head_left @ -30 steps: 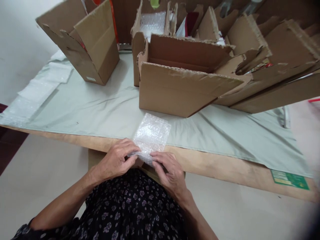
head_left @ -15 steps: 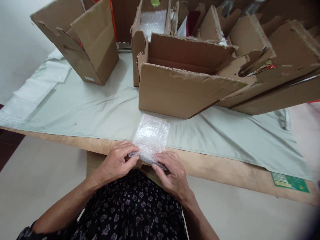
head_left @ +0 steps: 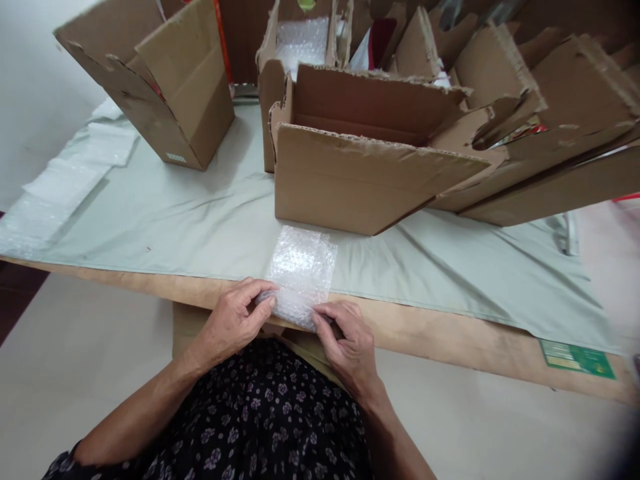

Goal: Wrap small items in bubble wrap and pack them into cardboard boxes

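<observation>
A piece of clear bubble wrap lies at the table's front edge, its far part flat on the pale green cloth. Its near end is rolled or folded over into a thick bundle; something dark shows through, too covered to name. My left hand pinches the left end of this bundle between thumb and fingers. At the right end, my right hand grips it the same way.
Right behind the bubble wrap stands an open cardboard box, with more cut boxes behind and to its right. Another open carton is at the back left. Several bubble wrap pieces overlap along the left edge. A green label is on the wooden edge.
The near end of the bubble wrap is turned over further, covering more of the dark contents. Both hands stay at its ends with slightly shifted fingers.
</observation>
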Demonstrator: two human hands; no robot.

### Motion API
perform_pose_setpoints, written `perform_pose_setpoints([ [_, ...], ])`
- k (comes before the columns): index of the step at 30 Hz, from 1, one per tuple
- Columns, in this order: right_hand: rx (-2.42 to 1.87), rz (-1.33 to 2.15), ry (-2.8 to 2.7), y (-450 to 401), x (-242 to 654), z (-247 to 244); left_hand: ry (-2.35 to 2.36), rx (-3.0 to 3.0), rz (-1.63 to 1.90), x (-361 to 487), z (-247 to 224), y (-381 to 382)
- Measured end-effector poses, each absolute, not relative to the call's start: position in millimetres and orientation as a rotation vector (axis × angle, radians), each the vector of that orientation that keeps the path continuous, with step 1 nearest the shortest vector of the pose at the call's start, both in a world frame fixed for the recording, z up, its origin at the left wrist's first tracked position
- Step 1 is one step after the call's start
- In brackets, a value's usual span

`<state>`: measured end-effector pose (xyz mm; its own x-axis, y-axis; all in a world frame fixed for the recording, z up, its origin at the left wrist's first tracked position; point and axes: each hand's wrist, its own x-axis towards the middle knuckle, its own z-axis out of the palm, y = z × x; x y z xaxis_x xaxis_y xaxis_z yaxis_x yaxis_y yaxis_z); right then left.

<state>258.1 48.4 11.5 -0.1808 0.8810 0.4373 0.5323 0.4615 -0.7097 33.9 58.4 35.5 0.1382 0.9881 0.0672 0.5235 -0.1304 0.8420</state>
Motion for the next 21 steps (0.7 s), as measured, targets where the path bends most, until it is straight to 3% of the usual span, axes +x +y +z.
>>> perform_pose_setpoints([
  [21, -1.224, 0.193, -1.963, 51.1, 252.5, 8.1, 1.501, 1.946, 0.968, 41.8, 27.4, 58.4],
])
